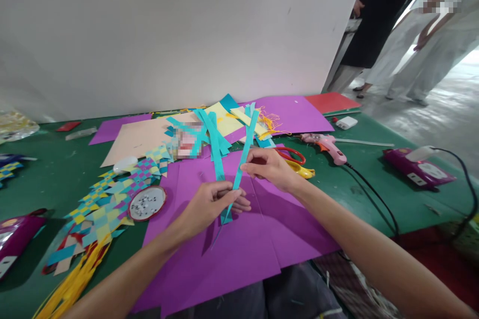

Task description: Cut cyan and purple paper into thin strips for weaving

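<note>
A long teal paper strip [247, 142] stands slanted between my two hands over purple paper sheets [224, 264]. Near its lower end, my left hand [211, 204] grips it between thumb and fingers. Farther up, the fingertips of my right hand [271, 168] pinch its right edge. Below my left hand the strip tapers to a thin, pointed tail. Another teal strip [218, 167] lies behind my left hand, partly covered by it. Beyond the hands is a loose pile of teal strips [209, 127] and pale yellow paper [220, 117].
To the right lie red-handled scissors [294, 154], a pink glue gun [325, 147] and a purple power strip [417, 169]. On the left are woven paper pieces [112, 209], a dish of small beads [147, 203] and yellow tassels [80, 271]. A white board [168, 35] stands behind.
</note>
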{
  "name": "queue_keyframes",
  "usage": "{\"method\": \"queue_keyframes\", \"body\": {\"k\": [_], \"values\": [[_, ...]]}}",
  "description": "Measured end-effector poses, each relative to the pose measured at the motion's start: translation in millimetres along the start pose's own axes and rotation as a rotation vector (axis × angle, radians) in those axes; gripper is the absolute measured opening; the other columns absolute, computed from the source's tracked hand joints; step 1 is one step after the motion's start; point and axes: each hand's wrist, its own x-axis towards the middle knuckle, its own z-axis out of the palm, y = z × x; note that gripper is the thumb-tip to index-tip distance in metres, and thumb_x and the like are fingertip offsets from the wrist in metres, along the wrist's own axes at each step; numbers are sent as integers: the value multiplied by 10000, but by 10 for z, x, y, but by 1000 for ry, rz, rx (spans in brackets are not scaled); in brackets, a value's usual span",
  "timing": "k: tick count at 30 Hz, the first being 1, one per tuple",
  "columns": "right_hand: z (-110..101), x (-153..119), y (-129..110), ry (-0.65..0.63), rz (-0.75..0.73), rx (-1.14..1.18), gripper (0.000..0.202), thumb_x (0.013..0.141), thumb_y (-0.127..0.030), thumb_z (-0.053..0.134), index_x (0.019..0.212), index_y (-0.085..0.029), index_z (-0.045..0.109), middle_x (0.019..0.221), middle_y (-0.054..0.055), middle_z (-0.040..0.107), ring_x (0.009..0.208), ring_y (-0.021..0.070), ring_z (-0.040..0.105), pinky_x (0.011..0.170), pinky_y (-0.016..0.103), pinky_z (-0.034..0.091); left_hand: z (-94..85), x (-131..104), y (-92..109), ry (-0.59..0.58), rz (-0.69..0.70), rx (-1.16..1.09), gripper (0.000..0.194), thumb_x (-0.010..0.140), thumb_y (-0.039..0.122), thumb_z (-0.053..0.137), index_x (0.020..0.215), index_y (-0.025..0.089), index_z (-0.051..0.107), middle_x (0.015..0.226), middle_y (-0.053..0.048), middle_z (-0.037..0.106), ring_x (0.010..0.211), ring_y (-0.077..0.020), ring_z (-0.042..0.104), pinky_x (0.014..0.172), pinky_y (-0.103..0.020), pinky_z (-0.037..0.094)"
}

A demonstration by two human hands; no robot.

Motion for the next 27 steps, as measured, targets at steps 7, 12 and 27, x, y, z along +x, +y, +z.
{"method": "queue_keyframes", "body": {"k": [7,12,27], "values": [[11,-1,54,-163,41,-23,246,767,-371,664,706,-148,583,620,-29,541,561,78,465,521,209,361,7,0,-6,70,50,27,228,858,338,581,806,120,623,806,-98,756,756,-225,727,714,-341,594],[66,-18,138,-216,85,-27,251,753,-373,682,729,-133,612,641,-20,548,581,82,464,519,212,350,9,-4,-22,64,74,53,198,851,315,586,791,130,620,798,-88,758,753,-224,728,731,-344,591],[87,-24,136,-144,151,34,271,726,-370,702,667,-146,563,568,-42,512,499,64,418,460,208,308,18,14,-49,104,92,128,204,824,352,613,765,157,614,803,-58,753,833,-252,719,777,-351,581]]}}
